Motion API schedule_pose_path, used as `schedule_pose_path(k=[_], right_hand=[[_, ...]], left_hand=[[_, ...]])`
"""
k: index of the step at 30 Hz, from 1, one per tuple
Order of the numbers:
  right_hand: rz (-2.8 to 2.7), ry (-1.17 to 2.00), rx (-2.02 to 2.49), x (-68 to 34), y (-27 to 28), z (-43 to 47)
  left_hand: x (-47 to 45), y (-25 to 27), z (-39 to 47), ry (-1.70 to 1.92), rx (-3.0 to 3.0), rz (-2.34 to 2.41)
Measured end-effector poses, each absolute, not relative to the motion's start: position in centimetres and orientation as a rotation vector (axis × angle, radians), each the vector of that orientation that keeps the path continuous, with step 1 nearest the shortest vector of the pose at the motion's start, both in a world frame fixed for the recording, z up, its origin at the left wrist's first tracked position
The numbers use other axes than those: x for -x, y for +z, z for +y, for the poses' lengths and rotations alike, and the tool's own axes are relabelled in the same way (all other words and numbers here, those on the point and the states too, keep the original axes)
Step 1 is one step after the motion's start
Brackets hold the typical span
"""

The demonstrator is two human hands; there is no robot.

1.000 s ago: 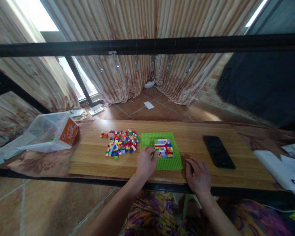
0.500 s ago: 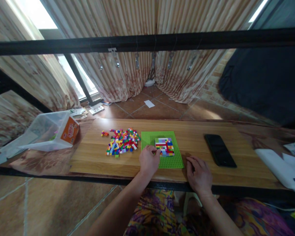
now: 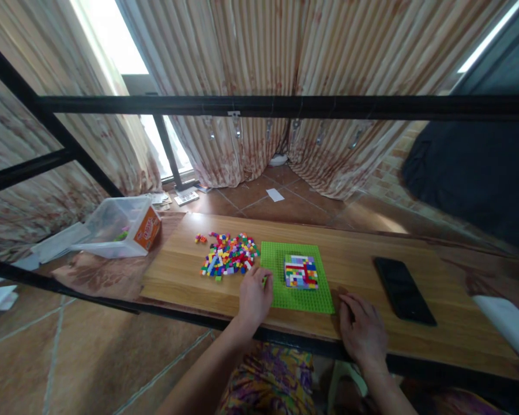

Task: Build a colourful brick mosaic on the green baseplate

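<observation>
My left hand (image 3: 254,297) is over the left edge of the green baseplate (image 3: 281,301), just below the loose bricks. Its fingers are loosely bent, with a small gap between thumb and index finger; I see nothing held there. On the baseplate sits a flat block of multicoloured building bricks (image 3: 301,272), with red, white, lilac, blue and yellow pieces on top. A pile of small loose bricks (image 3: 230,255) lies left of the plate. My right hand (image 3: 363,329) rests by the table's front edge, right of the plate, fingers relaxed and apart, holding nothing visible.
A black phone (image 3: 404,291) lies on the wooden table (image 3: 177,282), right of my right hand. Left of the table stands a clear plastic box (image 3: 116,249) with an orange label. A black metal bar (image 3: 259,107) crosses beyond the table, before the curtains.
My left hand has moved left, off the brick block to the plate's left edge, uncovering the block. My right hand stays by the table edge. The view has shifted.
</observation>
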State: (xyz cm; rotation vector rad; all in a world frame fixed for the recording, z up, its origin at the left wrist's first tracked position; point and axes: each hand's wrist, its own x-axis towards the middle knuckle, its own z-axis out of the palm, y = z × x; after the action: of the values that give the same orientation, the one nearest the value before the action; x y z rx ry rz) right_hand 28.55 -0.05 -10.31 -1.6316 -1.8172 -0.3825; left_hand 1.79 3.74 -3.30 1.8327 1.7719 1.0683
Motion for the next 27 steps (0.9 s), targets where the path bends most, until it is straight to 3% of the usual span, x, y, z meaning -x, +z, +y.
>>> schedule_pose_path(k=[8,19,27], right_hand=[[-1.814,-0.389,1.618,-28.5,-10.2,-0.1],[-1.796,-0.321,1.648,-28.6,-10.3,-0.2],[-1.809,-0.342,1.636,-28.5,-10.1,-0.1]], left_hand=[[3.9,-4.0,5.0,0.911,-1.943,2.137],[3.2,-3.3,5.5,0.639,-2.079,2.247],[3.3,-3.5,5.6,0.706,-2.047,2.211]])
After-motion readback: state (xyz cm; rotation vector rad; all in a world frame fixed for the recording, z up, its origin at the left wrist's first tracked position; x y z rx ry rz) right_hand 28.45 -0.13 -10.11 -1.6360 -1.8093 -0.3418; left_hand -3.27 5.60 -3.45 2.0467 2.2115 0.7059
